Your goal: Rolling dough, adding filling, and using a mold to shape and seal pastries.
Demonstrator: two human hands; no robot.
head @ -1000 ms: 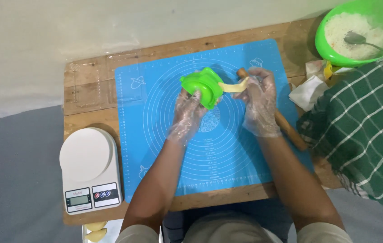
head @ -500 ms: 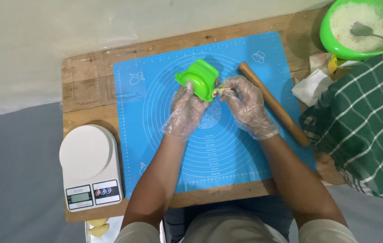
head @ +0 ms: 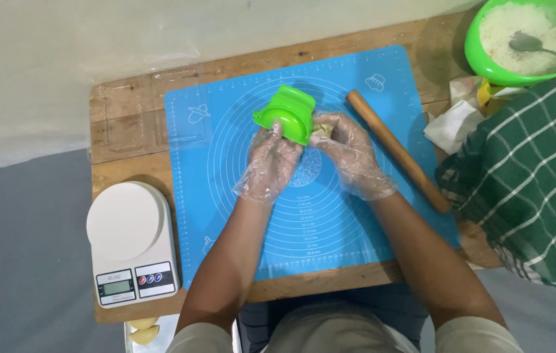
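Light is bright and even, falling from above and a little from the far side, so shadows stay soft. The rolling pin (head: 397, 149) throws a faint darker band along its right side on the blue mat (head: 225, 196), and both forearms cast pale shade toward the near edge of the worktop (head: 127, 131). The clear gloves on the left hand (head: 270, 163) and right hand (head: 351, 155) catch small white glints. The white scale (head: 131, 242) is close to washed out. Focus is sharp at the centre, slightly softer toward the corners, with mild wide-angle bending along the far edge.
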